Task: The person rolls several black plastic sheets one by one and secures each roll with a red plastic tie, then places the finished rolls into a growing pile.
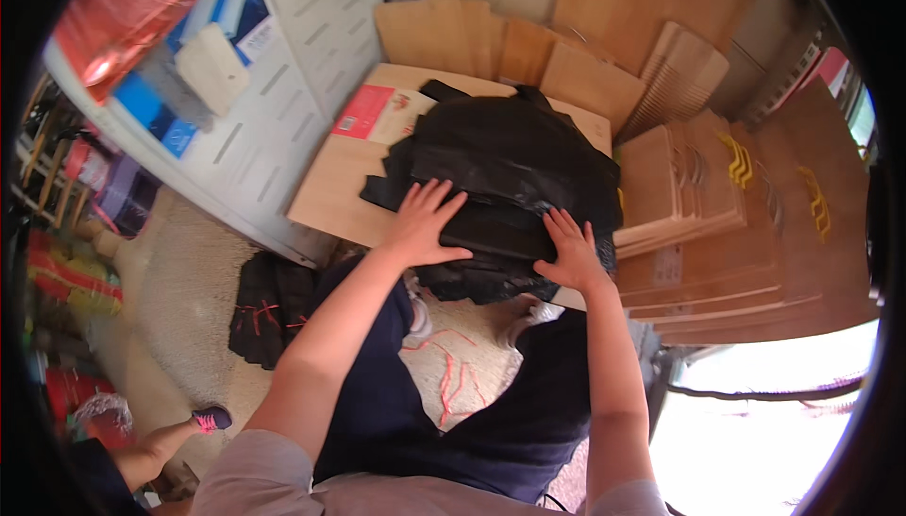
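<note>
A pile of black plastic bags (514, 143) lay spread on a pale wooden board (326, 186) in front of the seated person, its near edge sagging over the board's front between the knees. The left hand (427, 228) rested on the near left part of the pile, open, with the fingers spread and the thumb pointing inward. The right hand (572, 253) pressed on the near right part, also open, its fingers fanned out and the thumb toward the other hand. Neither hand was closed around anything (both simply lay on the plastic).

A pink and white packet (377, 113) sat on the board, just beside the pile's left side. Behind the board, wooden panels (429, 36) leaned upright, with a ridged washboard (681, 77) near them. To the right stood stacked wooden boards (651, 176), some with yellow handles (739, 162). On the left rose a white slotted rack (264, 152), with crinkled red plastic (132, 16) at its far upper end.

Below, loose red string (448, 379) trailed over the floor between the person's feet, and a dark bundle (260, 313) tied with red string lay to the left. Farther off, another person's shoe (212, 419) showed pink laces.
</note>
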`<state>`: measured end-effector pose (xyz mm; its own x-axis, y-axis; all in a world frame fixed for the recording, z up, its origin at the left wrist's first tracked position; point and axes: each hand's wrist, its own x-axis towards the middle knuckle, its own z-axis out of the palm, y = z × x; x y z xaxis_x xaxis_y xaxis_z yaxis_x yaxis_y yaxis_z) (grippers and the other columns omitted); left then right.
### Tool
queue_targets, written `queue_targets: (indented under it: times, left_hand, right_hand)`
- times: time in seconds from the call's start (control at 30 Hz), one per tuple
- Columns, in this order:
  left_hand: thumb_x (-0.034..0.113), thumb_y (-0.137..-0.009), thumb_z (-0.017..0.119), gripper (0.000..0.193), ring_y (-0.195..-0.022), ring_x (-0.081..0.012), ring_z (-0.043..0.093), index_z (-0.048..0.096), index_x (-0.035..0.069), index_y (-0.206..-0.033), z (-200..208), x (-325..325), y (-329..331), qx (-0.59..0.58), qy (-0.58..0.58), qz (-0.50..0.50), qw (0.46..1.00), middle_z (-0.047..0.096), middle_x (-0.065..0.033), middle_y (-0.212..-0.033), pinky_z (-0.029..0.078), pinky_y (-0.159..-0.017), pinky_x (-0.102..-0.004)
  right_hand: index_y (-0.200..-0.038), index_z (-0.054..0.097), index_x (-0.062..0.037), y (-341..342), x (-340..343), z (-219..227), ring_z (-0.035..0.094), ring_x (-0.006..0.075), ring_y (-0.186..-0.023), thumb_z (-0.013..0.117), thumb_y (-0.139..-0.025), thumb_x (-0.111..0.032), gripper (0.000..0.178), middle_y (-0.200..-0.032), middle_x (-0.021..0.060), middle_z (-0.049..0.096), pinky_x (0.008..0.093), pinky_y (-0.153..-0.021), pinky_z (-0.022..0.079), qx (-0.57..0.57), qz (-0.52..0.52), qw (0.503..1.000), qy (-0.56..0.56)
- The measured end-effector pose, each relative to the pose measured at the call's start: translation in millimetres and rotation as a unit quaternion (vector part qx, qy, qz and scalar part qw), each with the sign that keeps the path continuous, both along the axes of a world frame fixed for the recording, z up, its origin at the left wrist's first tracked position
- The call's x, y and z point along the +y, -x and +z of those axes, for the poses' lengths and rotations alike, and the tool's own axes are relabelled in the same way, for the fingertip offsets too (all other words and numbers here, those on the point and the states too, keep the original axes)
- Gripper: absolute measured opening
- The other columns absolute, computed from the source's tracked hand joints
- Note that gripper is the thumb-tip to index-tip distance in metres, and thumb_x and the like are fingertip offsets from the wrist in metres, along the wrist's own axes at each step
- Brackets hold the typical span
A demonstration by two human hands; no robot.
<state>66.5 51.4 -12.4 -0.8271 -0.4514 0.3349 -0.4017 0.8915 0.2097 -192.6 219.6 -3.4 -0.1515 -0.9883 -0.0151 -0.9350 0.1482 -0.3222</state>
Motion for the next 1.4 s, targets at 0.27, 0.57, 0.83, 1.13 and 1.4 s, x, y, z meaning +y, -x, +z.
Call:
queue_targets:
  times: [0.27, 0.57, 0.83, 1.13, 1.4]
  left_hand:
    - [0.052, -0.078, 0.064, 0.079, -0.136, -0.0458, 0.024, 0.038, 0.011, -0.141, 34, 64, -73, 0.016, 0.012, 0.045, 0.999, 0.03, -0.0243, -0.145, 0.021, -0.108, -0.0598]
    - [0.045, -0.079, 0.065, 0.07, -0.123, -0.0472, 0.041, 0.042, 0.017, -0.138, 8, 144, -168, 0.052, -0.019, 0.227, 0.972, 0.034, -0.0195, -0.144, 0.037, -0.103, -0.0501]
    - [0.038, -0.076, 0.067, 0.074, -0.13, -0.0455, 0.032, 0.035, 0.024, -0.142, 14, 156, -166, -0.011, -0.088, 0.277, 0.957, 0.024, -0.0139, -0.151, 0.036, -0.101, -0.0535]
    - [0.039, -0.072, 0.069, 0.072, -0.124, -0.0443, 0.04, 0.043, 0.018, -0.136, 13, 165, -149, 0.016, -0.026, 0.242, 0.97, 0.034, -0.0182, -0.144, 0.039, -0.099, -0.0507]
    - [0.037, -0.067, 0.074, 0.063, -0.112, -0.0411, 0.048, 0.056, 0.012, -0.122, 38, 142, -161, 0.078, 0.035, 0.198, 0.976, 0.048, -0.0201, -0.128, 0.042, -0.095, -0.0477]
  right_hand:
    - [-0.14, 0.037, -0.0041, -1, 29, 1, 0.024, 0.0339, -0.139, 0.076, -0.057, -0.051, 0.103, -0.144, 0.0185, 0.035, 0.0603, -0.109, 0.012, 0.057, -0.007, 0.996, 0.069]
    - [-0.125, 0.048, 0.0051, -8, 28, -14, 0.036, 0.041, -0.129, 0.068, -0.075, -0.032, 0.065, -0.133, 0.0239, 0.043, 0.0522, -0.109, 0.024, -0.019, 0.086, 0.956, 0.279]
    - [-0.104, 0.061, 0.0044, -33, 39, 30, 0.057, 0.0393, -0.1, 0.067, -0.085, -0.031, 0.04, -0.106, 0.0235, 0.061, 0.0452, -0.09, 0.046, 0.0, 0.096, 0.923, 0.374]
    - [-0.12, 0.051, 0.0075, 37, 45, -54, 0.043, 0.0419, -0.121, 0.066, -0.081, -0.022, 0.051, -0.127, 0.025, 0.048, 0.0462, -0.105, 0.033, -0.052, 0.018, 0.952, 0.3]
    - [-0.126, 0.051, 0.0018, -30, 27, 25, 0.047, 0.0383, -0.121, 0.077, -0.07, -0.033, 0.071, -0.128, 0.0215, 0.052, 0.0448, -0.102, 0.037, -0.021, 0.022, 0.945, 0.325]
